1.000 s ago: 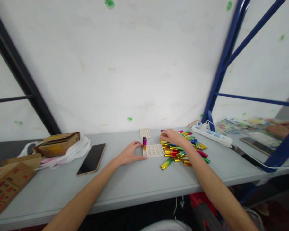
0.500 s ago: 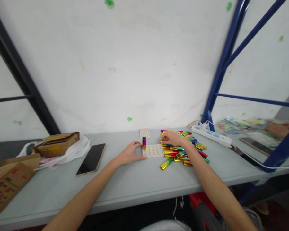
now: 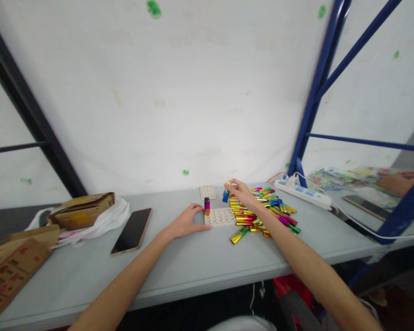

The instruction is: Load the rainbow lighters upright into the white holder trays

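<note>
A pale tray with rows of round holes (image 3: 224,217) lies on the table in front of me. At its back left corner a purple-and-orange lighter with a dark top (image 3: 207,207) stands upright. My left hand (image 3: 186,222) rests at the tray's left end, thumb and fingers spread around the corner by the standing lighter. Above the tray's right part, my right hand (image 3: 239,191) pinches a blue-and-gold lighter (image 3: 226,194), held nearly upright and clear of the tray. A heap of shiny multicoloured lighters (image 3: 250,216) spreads to the right, partly hidden under my right forearm.
A second pale holed tray (image 3: 207,192) lies near the wall. On the left are a phone (image 3: 131,231), a white plastic bag (image 3: 119,211) and cardboard boxes (image 3: 84,209). A power strip (image 3: 307,195) and blue rack post (image 3: 308,115) stand right; beyond, another person's hand (image 3: 396,184) shows.
My right hand has risen from the heap and come slightly left with a blue-and-gold lighter in its fingers. My left hand has stayed at the tray.
</note>
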`<state>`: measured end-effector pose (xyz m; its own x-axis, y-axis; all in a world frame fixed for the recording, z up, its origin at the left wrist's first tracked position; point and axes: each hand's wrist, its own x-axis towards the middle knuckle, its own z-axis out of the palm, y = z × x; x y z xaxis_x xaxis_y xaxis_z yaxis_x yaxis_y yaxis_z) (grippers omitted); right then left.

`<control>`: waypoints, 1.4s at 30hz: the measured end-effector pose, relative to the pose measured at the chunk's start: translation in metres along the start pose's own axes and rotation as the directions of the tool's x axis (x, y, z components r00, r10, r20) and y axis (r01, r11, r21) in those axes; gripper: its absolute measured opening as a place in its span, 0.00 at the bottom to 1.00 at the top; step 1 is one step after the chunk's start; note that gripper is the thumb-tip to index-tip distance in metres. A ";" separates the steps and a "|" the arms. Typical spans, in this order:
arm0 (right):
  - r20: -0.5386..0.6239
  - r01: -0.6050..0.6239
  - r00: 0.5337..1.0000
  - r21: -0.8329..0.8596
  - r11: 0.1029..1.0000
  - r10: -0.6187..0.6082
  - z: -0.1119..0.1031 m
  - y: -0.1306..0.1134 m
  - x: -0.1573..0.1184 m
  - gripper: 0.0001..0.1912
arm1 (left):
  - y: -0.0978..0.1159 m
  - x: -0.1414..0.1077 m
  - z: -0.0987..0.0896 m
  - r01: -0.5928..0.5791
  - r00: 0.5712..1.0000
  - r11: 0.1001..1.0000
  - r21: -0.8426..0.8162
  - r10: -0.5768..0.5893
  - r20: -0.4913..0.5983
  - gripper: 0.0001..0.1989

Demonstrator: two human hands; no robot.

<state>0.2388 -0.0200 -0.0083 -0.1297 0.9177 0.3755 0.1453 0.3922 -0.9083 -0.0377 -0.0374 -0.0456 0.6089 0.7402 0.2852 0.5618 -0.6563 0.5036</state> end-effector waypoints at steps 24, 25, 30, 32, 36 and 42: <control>0.213 -0.217 0.969 0.479 0.851 0.127 0.031 -0.009 -0.012 0.26 | 0.001 0.001 -0.001 0.000 1.000 1.000 -0.014 0.000 -0.018 0.34; 0.242 -0.221 0.963 0.465 0.857 0.117 0.032 -0.009 -0.012 0.27 | 0.002 0.000 -0.001 0.004 1.000 1.000 -0.015 -0.004 -0.018 0.33; 0.332 -0.245 0.936 0.379 0.892 0.116 0.035 -0.014 -0.014 0.19 | 0.003 0.000 -0.001 0.008 1.000 1.000 -0.013 -0.008 -0.011 0.33; 0.320 -0.240 0.940 0.376 0.895 0.118 0.036 -0.015 -0.015 0.19 | 0.003 0.000 -0.001 0.004 1.000 1.000 -0.012 -0.004 -0.008 0.32; 0.254 -0.235 0.955 0.316 0.919 0.157 0.038 -0.013 -0.017 0.20 | 0.003 0.000 -0.002 0.003 1.000 1.000 -0.013 -0.003 0.002 0.32; 0.149 -0.285 0.955 0.219 0.933 0.257 0.042 -0.011 -0.018 0.23 | 0.004 0.000 -0.002 0.008 1.000 1.000 -0.017 -0.008 0.001 0.33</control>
<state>0.1988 -0.0439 -0.0126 -0.2329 0.9676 0.0978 -0.0424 0.0904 -0.9950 -0.0363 -0.0402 -0.0419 0.6054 0.7449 0.2804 0.5570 -0.6482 0.5192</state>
